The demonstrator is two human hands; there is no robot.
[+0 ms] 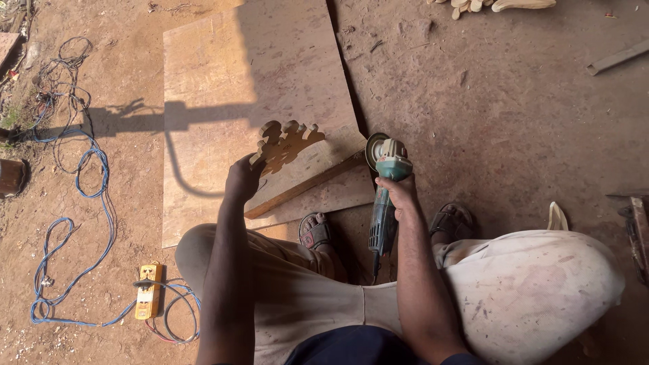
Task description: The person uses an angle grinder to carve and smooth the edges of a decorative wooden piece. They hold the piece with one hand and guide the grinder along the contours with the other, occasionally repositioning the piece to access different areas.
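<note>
Left hand (242, 179) clutching carved wooden piece (282, 145), right hand (400, 195) gripping angle grinder (385, 196) — blue cable (88, 203), yellow socket box (149, 290) nearby.

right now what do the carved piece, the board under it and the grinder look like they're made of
Carved piece: looks like bare, unfinished wood, pale tan and matte, with scrolled cut edges.
Board: raw wooden plank, thick edge showing, dusty, no varnish visible.
Grinder: teal casing, probably plastic, with a paler, metal-looking head; its disc is edge-on, material unclear.
</note>
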